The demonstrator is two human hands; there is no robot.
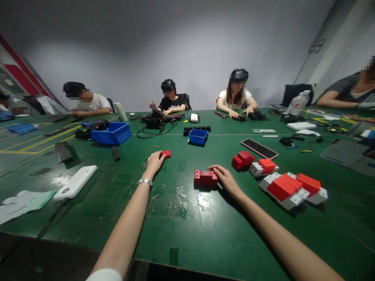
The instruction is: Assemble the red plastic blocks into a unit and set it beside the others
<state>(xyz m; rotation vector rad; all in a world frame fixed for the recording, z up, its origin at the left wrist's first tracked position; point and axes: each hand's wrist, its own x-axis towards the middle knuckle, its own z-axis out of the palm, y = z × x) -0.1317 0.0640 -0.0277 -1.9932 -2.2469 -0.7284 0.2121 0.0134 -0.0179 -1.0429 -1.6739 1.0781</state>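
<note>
My left hand [154, 162] reaches forward over the green table [181, 218] and its fingertips close around a small red part [166, 153] lying there. A metal watch sits on that wrist. My right hand [225, 178] rests on the table with its fingers against the right end of a red plastic block [206, 178]. To the right of that hand lie another red block [243, 159] and several red-and-white assemblies [290, 187].
A black phone [259, 148] lies behind the red blocks. A small blue bin [198, 136] and a larger blue bin [112, 132] stand further back. A white device [75, 182] and white cloth lie at the left. Several people sit along the far edge.
</note>
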